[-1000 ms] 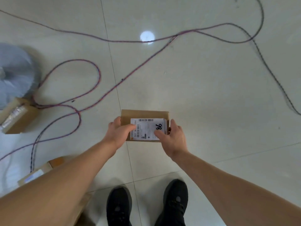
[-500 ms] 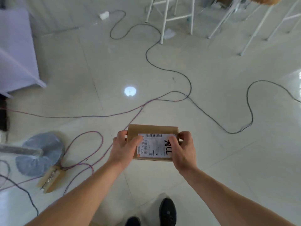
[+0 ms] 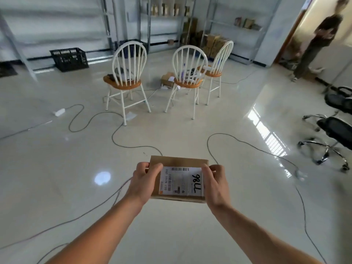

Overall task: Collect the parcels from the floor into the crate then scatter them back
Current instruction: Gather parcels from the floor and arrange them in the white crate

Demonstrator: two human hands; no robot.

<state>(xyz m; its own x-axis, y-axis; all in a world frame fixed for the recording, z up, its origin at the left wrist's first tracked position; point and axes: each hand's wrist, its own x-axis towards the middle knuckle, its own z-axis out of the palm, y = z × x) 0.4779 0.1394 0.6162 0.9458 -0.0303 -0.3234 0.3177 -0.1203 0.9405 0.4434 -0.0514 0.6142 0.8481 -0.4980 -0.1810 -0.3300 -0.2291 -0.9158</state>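
- Head view, item one: a brown cardboard parcel (image 3: 177,161), flat and oblong, held in the air in front of us at about chest height, above the pale tiled floor (image 3: 57,168) and touching nothing but our hands.
- On its upper face we note a white shipping label (image 3: 181,182) with a barcode, printed lines and a handwritten black mark.
- Our left hand (image 3: 142,182) grips the parcel's left end: the thumb lies on top at the label's left edge, the fingers are curled round the side.
- Our right hand (image 3: 215,184) grips the right end likewise, thumb on top beside the handwritten mark, fingers wrapped round the edge.
- A black crate (image 3: 69,59) stands on the floor by the far wall to the left, well apart from the parcel; we cannot tell what it holds.
- Three white spindle-back chairs (image 3: 127,73) with orange seats stand in the middle of the room, small items on their seats.
- A cardboard box (image 3: 167,79) lies on the floor between two of the chairs.
- Thin cables (image 3: 118,138) wind across the floor, some passing beneath our arms.
- A white power strip (image 3: 60,112) lies at the left.
- Metal shelving (image 3: 171,16) with stacked cartons lines the back wall.
- Two black office chairs (image 3: 333,134) stand at the right edge.
- A blurred person (image 3: 314,40) stands in the far right doorway.
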